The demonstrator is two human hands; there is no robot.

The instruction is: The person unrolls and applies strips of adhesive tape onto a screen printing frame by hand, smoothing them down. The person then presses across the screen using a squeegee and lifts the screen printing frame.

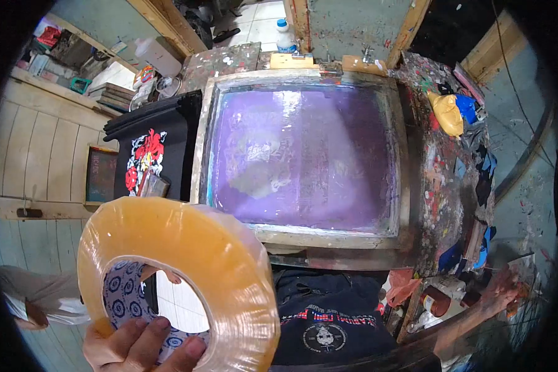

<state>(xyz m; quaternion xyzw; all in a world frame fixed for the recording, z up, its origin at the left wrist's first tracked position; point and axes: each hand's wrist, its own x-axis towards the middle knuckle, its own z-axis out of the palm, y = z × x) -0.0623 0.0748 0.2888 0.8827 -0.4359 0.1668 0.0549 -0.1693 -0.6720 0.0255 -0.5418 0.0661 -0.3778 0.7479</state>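
Note:
My left hand (139,347) grips a large roll of clear, amber-looking packing tape (173,217) close to the camera. Its fingers hook into the patterned cardboard core (121,285). At the lower right, my right hand (505,291) is stretched out to the side, smeared by motion, so its fingers do not show clearly. Beyond the roll, a wooden-framed printing screen (304,155) with purple mesh lies flat on the work table. A dark printed T-shirt (328,328) is below the screen's near edge, partly behind the roll.
Left of the screen lie black shirts (180,136) with a red and white print. Two hinge clamps hold the screen's far edge, near a blue-capped bottle (284,36). A yellow bag (445,113) and rags lie on the paint-stained right side. A person's pale clothing (40,291) shows at far left.

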